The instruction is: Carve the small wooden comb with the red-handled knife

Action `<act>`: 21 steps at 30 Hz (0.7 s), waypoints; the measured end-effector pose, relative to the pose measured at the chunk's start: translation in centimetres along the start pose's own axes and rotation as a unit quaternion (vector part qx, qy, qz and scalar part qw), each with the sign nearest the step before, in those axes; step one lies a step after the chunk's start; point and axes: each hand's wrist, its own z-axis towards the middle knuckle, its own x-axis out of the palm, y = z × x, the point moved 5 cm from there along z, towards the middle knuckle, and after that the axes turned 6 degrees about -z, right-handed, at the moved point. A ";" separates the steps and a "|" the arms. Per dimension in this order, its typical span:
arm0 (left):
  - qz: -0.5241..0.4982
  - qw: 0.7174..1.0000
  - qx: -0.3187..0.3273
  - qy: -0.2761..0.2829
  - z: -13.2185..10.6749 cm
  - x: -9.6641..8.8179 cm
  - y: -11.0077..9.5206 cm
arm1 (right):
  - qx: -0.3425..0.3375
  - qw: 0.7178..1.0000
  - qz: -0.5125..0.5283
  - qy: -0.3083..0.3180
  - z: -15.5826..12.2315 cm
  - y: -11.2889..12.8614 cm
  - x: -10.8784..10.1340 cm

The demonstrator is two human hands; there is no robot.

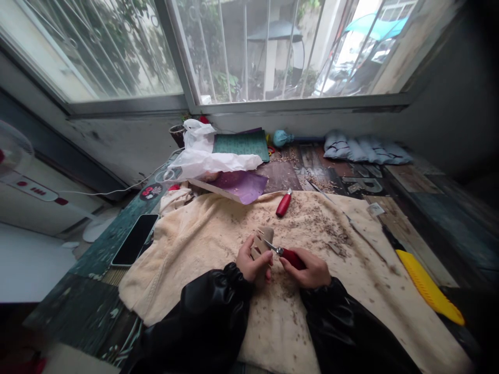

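Observation:
My left hand (252,262) is closed around a small pale wooden block (263,238) with notches cut in it, held upright over a cream towel (218,244). My right hand (307,270) grips a red-handled carving knife (289,255); its short blade points left and touches the block. Both arms wear shiny black sleeves. Wood shavings (319,223) lie scattered over the towel around my hands.
A second red-handled tool (284,203) lies on the towel behind my hands. A black phone (135,239) rests at the table's left edge. A yellow ridged tool (429,285) lies at right. A white plastic bag (206,156), purple sheet (244,185) and green mat (241,144) sit under the window.

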 end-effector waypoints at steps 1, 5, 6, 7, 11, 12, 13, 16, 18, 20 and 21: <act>-0.003 1.000 -0.002 0.002 0.0 0.0 0.0 | 0.001 1.000 -0.003 -0.003 0.0 0.0 0.0; -0.012 1.000 -0.010 0.009 0.0 0.0 -0.2 | 0.006 1.000 -0.012 -0.015 -0.1 0.0 0.0; -0.014 1.000 -0.013 0.011 0.0 0.0 -0.2 | 0.009 1.000 -0.014 -0.019 -0.1 0.0 -0.1; -0.017 1.000 -0.016 0.015 -0.1 0.1 -0.2 | 0.016 0.999 -0.017 -0.023 0.0 -0.2 -0.1; -0.042 0.997 -0.040 0.055 -0.2 0.2 0.1 | 0.055 0.997 -0.025 -0.044 0.2 -1.0 -0.7; -0.053 0.995 -0.045 0.066 -0.2 0.2 0.3 | 0.057 0.997 -0.019 -0.045 0.2 -1.1 -0.8; -0.064 0.994 -0.049 0.073 -0.2 0.2 0.4 | 0.051 0.998 -0.010 -0.043 0.2 -1.0 -0.9; -0.094 0.990 -0.060 0.090 0.1 0.0 0.6 | 0.017 0.999 0.029 -0.028 0.2 -0.5 -0.7; -0.106 0.986 -0.067 0.106 0.2 0.0 0.7 | -0.002 0.999 0.048 -0.017 0.1 -0.1 -0.5; -0.110 0.984 -0.072 0.120 0.4 0.0 0.7 | -0.013 0.998 0.060 -0.009 0.0 0.1 -0.3; -0.110 0.983 -0.074 0.124 0.4 0.0 0.7 | -0.016 0.998 0.064 -0.007 0.0 0.2 -0.2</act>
